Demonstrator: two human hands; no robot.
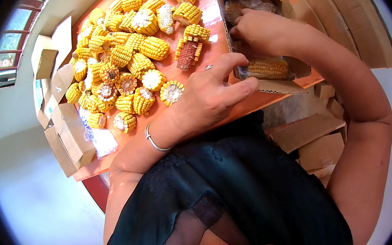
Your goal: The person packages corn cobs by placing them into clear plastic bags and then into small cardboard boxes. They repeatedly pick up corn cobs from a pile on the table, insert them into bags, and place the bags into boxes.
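Note:
My right hand [260, 32] reaches into an open cardboard box [225, 27]. Its fingertips are at a clear plastic-wrapped bundle [251, 5] at the box's far end, and whether they grip it is hidden. At the near end of the box lies a plastic-wrapped corn cob [268, 68]. My left hand [216, 86], with a ring and a bracelet, is at the box's near left corner. Its thumb and forefinger are spread there. To its left, many cut corn cob pieces [121, 56] are heaped on the orange table [167, 71]. One piece has a bare reddish core [188, 53].
Folded cardboard pieces [72, 136] stand along the table's left edge beside crumpled clear plastic [105, 142]. Large cardboard panels [344, 23] are at the upper right. More cardboard boxes [323, 147] lie below the table's right edge. A barred window [16, 33] is at left.

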